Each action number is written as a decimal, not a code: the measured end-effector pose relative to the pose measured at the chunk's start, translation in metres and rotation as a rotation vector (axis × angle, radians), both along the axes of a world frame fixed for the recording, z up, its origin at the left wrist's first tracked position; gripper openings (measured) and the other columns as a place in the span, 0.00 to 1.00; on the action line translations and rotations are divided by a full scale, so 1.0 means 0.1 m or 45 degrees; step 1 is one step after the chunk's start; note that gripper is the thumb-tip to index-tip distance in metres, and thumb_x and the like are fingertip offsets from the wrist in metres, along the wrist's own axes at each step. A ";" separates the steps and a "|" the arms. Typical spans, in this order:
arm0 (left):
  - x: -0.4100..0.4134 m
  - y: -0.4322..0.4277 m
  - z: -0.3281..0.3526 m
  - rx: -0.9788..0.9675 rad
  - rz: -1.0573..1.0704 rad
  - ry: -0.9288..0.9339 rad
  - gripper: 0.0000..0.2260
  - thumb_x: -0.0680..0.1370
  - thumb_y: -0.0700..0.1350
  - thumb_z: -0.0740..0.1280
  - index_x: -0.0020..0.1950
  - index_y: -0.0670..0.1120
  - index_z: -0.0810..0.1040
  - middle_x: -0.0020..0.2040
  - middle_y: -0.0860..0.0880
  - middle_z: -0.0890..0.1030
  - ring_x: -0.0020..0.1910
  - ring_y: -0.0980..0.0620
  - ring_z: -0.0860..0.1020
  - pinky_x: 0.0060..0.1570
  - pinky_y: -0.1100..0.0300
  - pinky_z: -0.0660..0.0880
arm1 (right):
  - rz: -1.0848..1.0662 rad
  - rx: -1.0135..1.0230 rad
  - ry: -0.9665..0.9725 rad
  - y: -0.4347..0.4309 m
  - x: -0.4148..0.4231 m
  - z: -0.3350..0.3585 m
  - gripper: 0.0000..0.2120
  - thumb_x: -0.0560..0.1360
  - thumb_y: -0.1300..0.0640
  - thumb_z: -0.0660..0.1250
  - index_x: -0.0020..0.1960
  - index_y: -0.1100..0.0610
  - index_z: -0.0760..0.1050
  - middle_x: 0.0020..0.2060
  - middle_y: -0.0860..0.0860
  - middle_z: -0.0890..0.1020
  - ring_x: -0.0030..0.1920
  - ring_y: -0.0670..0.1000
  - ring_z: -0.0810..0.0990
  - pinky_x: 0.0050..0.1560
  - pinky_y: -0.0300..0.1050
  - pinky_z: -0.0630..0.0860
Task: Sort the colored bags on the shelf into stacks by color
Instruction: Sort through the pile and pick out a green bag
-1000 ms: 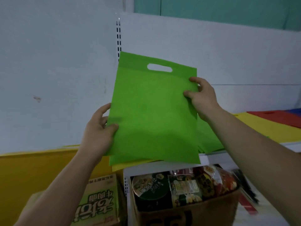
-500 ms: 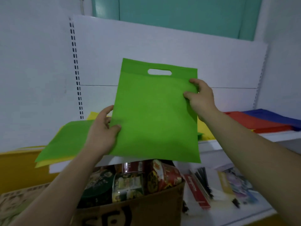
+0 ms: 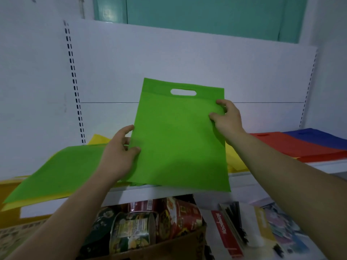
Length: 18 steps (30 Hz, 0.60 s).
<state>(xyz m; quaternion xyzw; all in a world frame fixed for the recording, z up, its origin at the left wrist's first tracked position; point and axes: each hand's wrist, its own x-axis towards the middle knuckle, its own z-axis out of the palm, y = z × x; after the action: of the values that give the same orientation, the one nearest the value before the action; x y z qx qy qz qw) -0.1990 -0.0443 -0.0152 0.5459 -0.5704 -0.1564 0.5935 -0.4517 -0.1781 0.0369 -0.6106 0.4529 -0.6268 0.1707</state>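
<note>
- Flat bright-green non-woven bag (image 3: 178, 139): rectangular, smooth, oval cut-out handle slot near the top edge. Held upright between both hands, over the front of the white shelf (image 3: 142, 194).
- Left hand (image 3: 120, 154): thumb on the front face, fingers behind, pinching the lower-left edge.
- Right hand (image 3: 228, 119): fingers curled, pinching the upper-right edge.
- Left of left hand: green bag stack (image 3: 62, 171) lying flat on yellow bags (image 3: 98, 140).
- Right of right hand: red bag stack (image 3: 300, 147), then blue bags (image 3: 319, 136).

left hand (image 3: 120, 152), right hand (image 3: 228, 119), pinching green bag (image 3: 178, 143)
</note>
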 end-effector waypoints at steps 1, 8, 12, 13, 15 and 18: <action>0.01 -0.05 0.00 0.014 0.015 -0.036 0.25 0.76 0.33 0.65 0.69 0.52 0.68 0.46 0.51 0.79 0.44 0.47 0.80 0.43 0.54 0.77 | -0.007 0.014 0.023 -0.08 0.01 -0.02 0.23 0.72 0.63 0.69 0.66 0.54 0.72 0.61 0.53 0.76 0.57 0.53 0.77 0.60 0.47 0.74; 0.01 -0.22 -0.12 0.289 0.159 -0.532 0.21 0.77 0.43 0.67 0.69 0.50 0.70 0.62 0.44 0.75 0.50 0.52 0.73 0.49 0.60 0.69 | -0.004 0.125 0.269 -0.59 0.12 -0.19 0.22 0.72 0.62 0.69 0.66 0.55 0.72 0.63 0.54 0.75 0.60 0.54 0.75 0.54 0.38 0.69; -0.09 -0.22 -0.12 0.516 0.158 -0.717 0.23 0.76 0.53 0.67 0.70 0.50 0.69 0.66 0.44 0.73 0.59 0.50 0.73 0.58 0.60 0.68 | 0.031 0.181 0.471 -0.87 0.15 -0.27 0.22 0.73 0.61 0.69 0.66 0.56 0.72 0.63 0.56 0.75 0.61 0.56 0.74 0.56 0.41 0.69; -0.11 -0.22 -0.13 0.572 0.160 -0.764 0.25 0.75 0.56 0.67 0.70 0.51 0.68 0.68 0.45 0.72 0.62 0.50 0.72 0.60 0.59 0.67 | 0.041 0.194 0.526 -0.94 0.15 -0.31 0.22 0.73 0.61 0.69 0.67 0.57 0.71 0.64 0.57 0.75 0.61 0.57 0.74 0.56 0.41 0.68; -0.17 -0.20 -0.13 0.657 0.156 -0.842 0.28 0.74 0.60 0.65 0.72 0.53 0.66 0.71 0.47 0.69 0.67 0.49 0.70 0.64 0.58 0.65 | 0.077 0.265 0.657 -1.08 0.15 -0.40 0.25 0.73 0.58 0.70 0.68 0.57 0.70 0.65 0.58 0.73 0.62 0.58 0.73 0.57 0.42 0.69; -0.26 -0.18 -0.12 0.789 0.092 -0.929 0.34 0.71 0.65 0.64 0.74 0.54 0.62 0.74 0.49 0.65 0.69 0.50 0.67 0.66 0.59 0.63 | 0.193 0.509 0.955 -1.18 0.15 -0.53 0.31 0.73 0.50 0.70 0.73 0.53 0.63 0.70 0.59 0.63 0.64 0.60 0.71 0.62 0.47 0.69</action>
<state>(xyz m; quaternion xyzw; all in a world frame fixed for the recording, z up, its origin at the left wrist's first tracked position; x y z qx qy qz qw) -0.2246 -0.0627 -0.0268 0.7357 -0.6488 -0.0965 0.1688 -0.4364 -0.2959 -0.0162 -0.7827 0.5498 -0.2472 0.1547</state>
